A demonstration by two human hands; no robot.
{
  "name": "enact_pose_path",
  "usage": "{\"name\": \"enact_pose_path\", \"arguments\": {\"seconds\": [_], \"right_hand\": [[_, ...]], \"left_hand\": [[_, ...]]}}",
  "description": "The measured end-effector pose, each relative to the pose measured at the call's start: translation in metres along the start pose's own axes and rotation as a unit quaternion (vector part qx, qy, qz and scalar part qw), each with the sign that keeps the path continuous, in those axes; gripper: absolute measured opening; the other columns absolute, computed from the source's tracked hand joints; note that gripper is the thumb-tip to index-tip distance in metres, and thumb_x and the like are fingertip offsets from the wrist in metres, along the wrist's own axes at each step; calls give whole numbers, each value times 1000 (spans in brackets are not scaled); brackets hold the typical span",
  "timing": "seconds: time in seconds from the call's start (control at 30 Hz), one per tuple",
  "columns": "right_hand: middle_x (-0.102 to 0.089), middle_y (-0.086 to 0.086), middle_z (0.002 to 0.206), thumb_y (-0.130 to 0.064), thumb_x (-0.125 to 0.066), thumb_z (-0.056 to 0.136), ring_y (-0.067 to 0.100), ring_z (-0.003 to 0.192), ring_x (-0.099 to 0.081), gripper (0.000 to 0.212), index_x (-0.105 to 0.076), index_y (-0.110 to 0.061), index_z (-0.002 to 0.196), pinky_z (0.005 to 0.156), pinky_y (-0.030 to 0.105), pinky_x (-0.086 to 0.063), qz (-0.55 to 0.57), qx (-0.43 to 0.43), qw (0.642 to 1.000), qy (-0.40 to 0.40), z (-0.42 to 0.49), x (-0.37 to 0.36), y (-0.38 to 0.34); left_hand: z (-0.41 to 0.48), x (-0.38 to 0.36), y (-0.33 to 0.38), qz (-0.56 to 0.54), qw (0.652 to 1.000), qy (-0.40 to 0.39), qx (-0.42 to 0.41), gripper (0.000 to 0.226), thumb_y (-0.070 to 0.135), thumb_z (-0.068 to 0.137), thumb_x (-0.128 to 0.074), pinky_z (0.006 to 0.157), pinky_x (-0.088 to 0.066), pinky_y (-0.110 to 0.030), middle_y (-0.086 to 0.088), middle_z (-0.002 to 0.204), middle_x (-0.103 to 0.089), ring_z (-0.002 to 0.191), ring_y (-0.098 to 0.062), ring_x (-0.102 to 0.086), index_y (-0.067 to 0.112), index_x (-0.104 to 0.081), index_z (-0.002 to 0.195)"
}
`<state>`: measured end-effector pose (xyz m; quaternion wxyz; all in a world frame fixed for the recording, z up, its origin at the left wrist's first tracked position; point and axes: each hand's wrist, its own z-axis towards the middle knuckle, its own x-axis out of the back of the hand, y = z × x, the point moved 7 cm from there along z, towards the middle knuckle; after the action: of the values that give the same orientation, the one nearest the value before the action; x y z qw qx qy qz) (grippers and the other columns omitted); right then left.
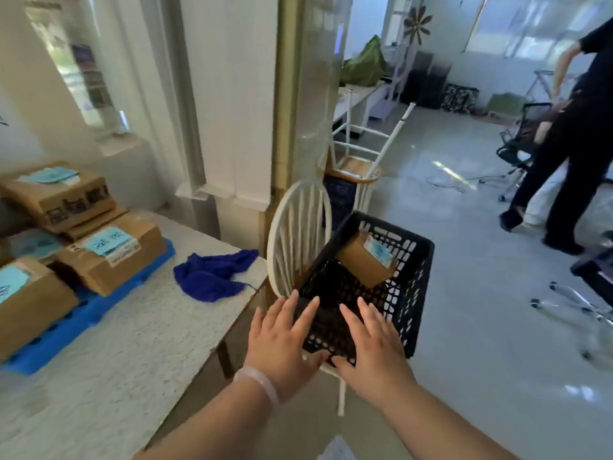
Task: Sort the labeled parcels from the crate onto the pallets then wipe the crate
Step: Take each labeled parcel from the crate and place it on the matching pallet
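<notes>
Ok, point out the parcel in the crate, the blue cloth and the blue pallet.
parcel (362,263), head view, on its brown side face.
blue cloth (209,278), head view, on its bunched middle.
blue pallet (99,308), head view, on its front edge.

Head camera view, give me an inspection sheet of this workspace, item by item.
Surface: speckled white table, blue plastic pallet at its left.
Job's things: black plastic lattice crate on a white spindle-back chair, one blue-labelled brown cardboard parcel inside; labelled cardboard parcels stacked on the pallet; crumpled blue cloth on the table.
Clutter: nothing seen.
Grippers: left hand and right hand, fingers straight, over the crate's near rim, holding nothing.
Cables: thin cable on the floor beyond.
Surroundings: another person standing at right; wheeled office chair; upturned white chair behind.
</notes>
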<state>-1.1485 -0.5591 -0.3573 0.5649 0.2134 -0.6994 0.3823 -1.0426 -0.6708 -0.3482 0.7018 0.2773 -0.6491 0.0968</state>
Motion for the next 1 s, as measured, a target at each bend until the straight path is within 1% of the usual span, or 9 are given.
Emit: {"name": "enact_pose_path", "arguments": {"seconds": [0.07,0.17,0.33,0.43,0.67,0.73,0.83,0.9,1.0], "right_hand": [[11,-4,163,-55,-53,91,18,150,9,84,0,-38,154,122,40,0,15,-39,999,9,-2,5,35],[10,-4,163,-56,-51,92,18,150,6,83,0,-36,154,122,37,-3,36,-80,996,8,2,3,72],[13,-8,162,-53,-52,93,17,150,8,82,2,-38,154,122,38,-3,75,-124,989,-36,38,-14,113],[13,-8,162,-52,-51,94,17,150,9,83,4,-39,153,122,38,-3,79,-142,985,-65,78,-21,137],[9,-6,163,-50,-51,94,18,150,5,80,0,-36,154,120,37,-5,83,-206,972,-71,198,-16,201],[5,-4,163,-50,-51,94,19,150,3,80,-2,-34,155,120,38,-6,77,-219,970,-73,231,-17,218],[0,-1,164,-50,-53,93,20,150,-1,80,-4,-33,155,122,43,-11,75,-231,967,-81,275,-23,239],[-3,-2,163,-47,-54,93,20,150,-4,80,-4,-33,155,122,44,-13,81,-222,968,-87,301,-28,248],[-4,-4,163,-44,-55,93,18,150,-4,81,-4,-34,155,122,43,-12,88,-203,968,-116,335,-37,266]], "left_hand": [[15,-14,25,-7,1000,-23,-20,84,69,88,-41,120,6,-47,6,163,11,150,-19,8,48,16,147],[47,-25,49,-18,998,-39,-35,83,68,89,-40,121,4,-45,6,163,11,150,-18,9,48,14,149],[117,-51,67,-34,996,-69,-40,80,68,90,-38,120,5,-43,8,163,10,149,-17,8,48,12,149],[162,-73,68,-45,993,-107,-29,79,67,91,-38,119,5,-42,8,163,10,150,-17,7,47,10,150],[293,-116,61,-59,985,-162,-24,77,66,91,-38,122,-5,-42,6,163,4,150,-17,1,44,6,151],[332,-129,63,-68,982,-176,-15,77,65,92,-38,122,-7,-43,6,163,2,150,-18,0,43,5,152],[373,-155,71,-94,976,-198,9,78,66,91,-39,121,-12,-43,3,163,-2,149,-20,-5,41,2,152],[388,-174,79,-114,971,-209,23,78,67,91,-37,121,-15,-43,2,163,-1,149,-20,-7,40,2,152],[403,-202,81,-139,962,-224,66,74,65,93,-35,120,-18,-44,2,163,3,149,-21,-7,42,3,152]]}}
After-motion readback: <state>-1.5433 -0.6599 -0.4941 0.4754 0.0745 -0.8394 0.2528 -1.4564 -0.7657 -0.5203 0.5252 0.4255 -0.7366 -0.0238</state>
